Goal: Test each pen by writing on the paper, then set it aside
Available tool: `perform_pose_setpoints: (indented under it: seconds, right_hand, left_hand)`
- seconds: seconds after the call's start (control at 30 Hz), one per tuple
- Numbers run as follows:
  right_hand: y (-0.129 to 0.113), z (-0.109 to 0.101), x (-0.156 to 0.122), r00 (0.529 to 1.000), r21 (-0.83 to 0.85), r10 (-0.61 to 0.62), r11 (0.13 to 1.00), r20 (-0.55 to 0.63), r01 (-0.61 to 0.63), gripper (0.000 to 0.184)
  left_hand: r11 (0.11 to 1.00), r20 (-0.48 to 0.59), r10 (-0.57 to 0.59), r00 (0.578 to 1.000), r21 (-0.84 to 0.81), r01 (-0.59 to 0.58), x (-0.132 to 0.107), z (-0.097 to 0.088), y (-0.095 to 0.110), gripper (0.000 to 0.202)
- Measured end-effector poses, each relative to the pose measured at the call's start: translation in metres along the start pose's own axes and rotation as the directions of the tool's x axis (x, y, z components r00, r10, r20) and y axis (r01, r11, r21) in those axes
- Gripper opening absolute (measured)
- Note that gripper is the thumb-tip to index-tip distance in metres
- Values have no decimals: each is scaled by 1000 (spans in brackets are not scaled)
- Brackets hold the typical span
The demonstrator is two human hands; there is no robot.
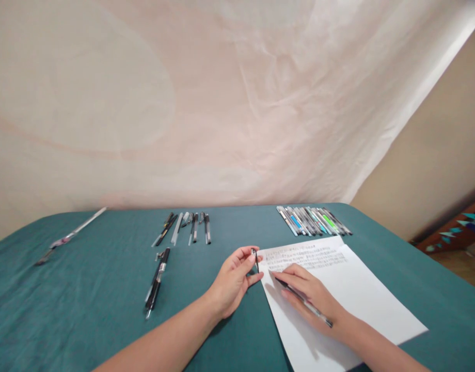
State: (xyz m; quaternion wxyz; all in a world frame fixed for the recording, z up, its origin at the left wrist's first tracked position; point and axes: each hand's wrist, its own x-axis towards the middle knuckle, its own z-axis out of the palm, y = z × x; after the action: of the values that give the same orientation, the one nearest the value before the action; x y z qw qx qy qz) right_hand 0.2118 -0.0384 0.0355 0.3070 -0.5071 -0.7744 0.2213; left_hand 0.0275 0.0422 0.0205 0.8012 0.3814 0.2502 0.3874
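Observation:
My right hand (313, 294) grips a slim black-and-clear pen (307, 305), its tip pointing at the upper left part of a white sheet of paper (371, 294). Rows of small dark handwriting fill the top of that sheet. By the sheet's left edge, my left hand (235, 279) pinches a pen cap (255, 257) with a dark clip between thumb and fingers. Whether the pen tip touches the paper, I cannot tell.
Several pens (313, 221) lie in a row behind the paper. More pens and caps (194, 227) are spread at the back middle. A bundle of black pens (157, 281) rests left of my left arm. A long thin stick-like item (80, 227) lies far left on the green tablecloth (101, 289).

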Motion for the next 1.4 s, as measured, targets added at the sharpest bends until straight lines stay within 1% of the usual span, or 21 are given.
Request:
perform_pose_setpoints:
  seconds: [0.07,0.2,0.37,0.5,0.63,0.77,0.9,1.0,1.17,1.27,1.4]
  right_hand:
    - [4,3,-1,1000,-19,-16,1000,-26,16,35]
    - [9,8,-3,993,-33,-106,994,-58,104,33]
    - [2,4,-1,995,0,-93,996,-28,93,29]
    - [3,4,1,990,-15,-143,990,-2,143,28]
    - [7,5,1,982,-41,-187,981,15,188,30]
    - [0,2,2,980,-60,-185,980,71,189,33]
    - [-4,1,2,976,-62,-208,975,61,212,32]
    - [2,5,1,973,-49,-230,972,24,230,29]
    - [14,10,-7,949,-51,-301,954,-96,297,28]
    - [16,12,-12,932,-126,-323,944,-166,305,29]
    - [14,20,-17,893,-241,-390,910,-225,337,35]
  left_hand:
    - [1000,1,-1,1000,0,1,0,0,0,24]
    - [1000,14,6,1000,-15,-6,0,-1,0,22]
    - [1000,36,3,999,-29,-2,1,-2,-1,20]
    - [999,39,5,999,-33,-3,0,-2,-2,19]
    - [999,35,9,999,-34,-8,0,-1,-1,18]
    - [999,41,7,999,-39,-6,1,-2,-1,18]
    - [999,42,13,999,-47,-11,1,-2,-1,18]
    - [999,38,16,999,-47,-14,1,-2,-1,16]
    - [998,27,6,1000,-63,-5,1,-3,-1,16]
    - [995,-2,6,1000,-98,-6,2,-5,-2,12]
    - [993,-31,18,999,-116,-21,3,-6,-4,9]
